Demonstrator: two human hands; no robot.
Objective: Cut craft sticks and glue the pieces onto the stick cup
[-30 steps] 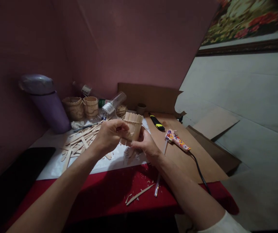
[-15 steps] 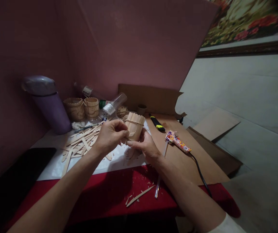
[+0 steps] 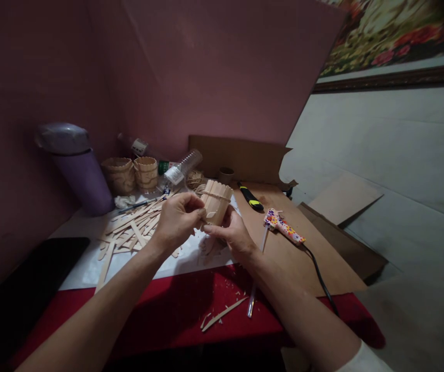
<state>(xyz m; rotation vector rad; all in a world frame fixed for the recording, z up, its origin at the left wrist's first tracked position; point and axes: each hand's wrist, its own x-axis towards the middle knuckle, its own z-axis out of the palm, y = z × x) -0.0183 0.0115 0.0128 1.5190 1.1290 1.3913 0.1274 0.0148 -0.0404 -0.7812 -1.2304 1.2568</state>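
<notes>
The cup [image 3: 216, 201], a small one walled with flat sticks and banded with twine near its rim, is off the bench [image 3: 159, 310] altogether, held up over the middle of it, above the right end of the white sheet [image 3: 82, 263]. The right hand [image 3: 231, 232] has it from beneath and behind, fingers [image 3: 210, 228] curled round the lower wall, which looks to me like a steadying hold that keeps the mouth tipped away. The left hand [image 3: 177, 219] comes in from the other side with its fingers bunched and pinched tight against the cup's near wall. Whether there is some small piece between those fingertips I cannot tell. So both hands are closed on the cup. The rest seems laid out by reach. The loose sticks [image 3: 132, 230] are fanned over the sheet just under the left hand. The glue gun [image 3: 284, 226] lies on the cardboard [image 3: 303, 253] toward the right edge, close to the right hand, probably to spare the red cloth, with its cord running off the near right corner. A knife [image 3: 250, 196] sits beyond it on the same cardboard. Two pots [image 3: 132, 174] of the same make stand along the far edge beside a purple flask [image 3: 78, 168] in the far left corner, out of the way, with a tipped bottle [image 3: 179, 168] next to them. A glue stick [image 3: 253, 297] and a sliver [image 3: 222, 314] lie on the cloth near the front edge.
</notes>
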